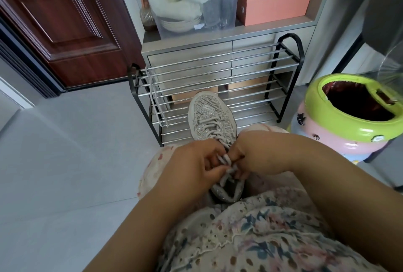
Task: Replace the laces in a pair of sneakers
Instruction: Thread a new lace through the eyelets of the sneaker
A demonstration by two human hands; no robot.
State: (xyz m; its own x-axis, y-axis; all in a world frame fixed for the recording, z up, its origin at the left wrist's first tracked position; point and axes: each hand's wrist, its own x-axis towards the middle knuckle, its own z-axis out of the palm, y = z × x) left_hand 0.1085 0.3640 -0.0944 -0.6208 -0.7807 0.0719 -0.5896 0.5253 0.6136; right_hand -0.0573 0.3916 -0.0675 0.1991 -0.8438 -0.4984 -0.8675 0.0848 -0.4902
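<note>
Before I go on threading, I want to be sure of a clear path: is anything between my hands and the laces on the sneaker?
Nothing visible is. The left hand and right hand both already pinch the pale grey lace over the grey mesh sneaker. A second lace hangs apart on the metal shoe rack.

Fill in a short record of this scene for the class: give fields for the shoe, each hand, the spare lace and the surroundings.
shoe: grey sneaker on the person's lap, toe pointing away, laced over the lower eyelets
left hand: left hand, fingers pinching the lace near the shoe's top
right hand: right hand, fingers pinching the same lace
spare lace: loose lace draped over the shoe rack
surroundings: green-rimmed bin to the right, brown door to the left
</note>
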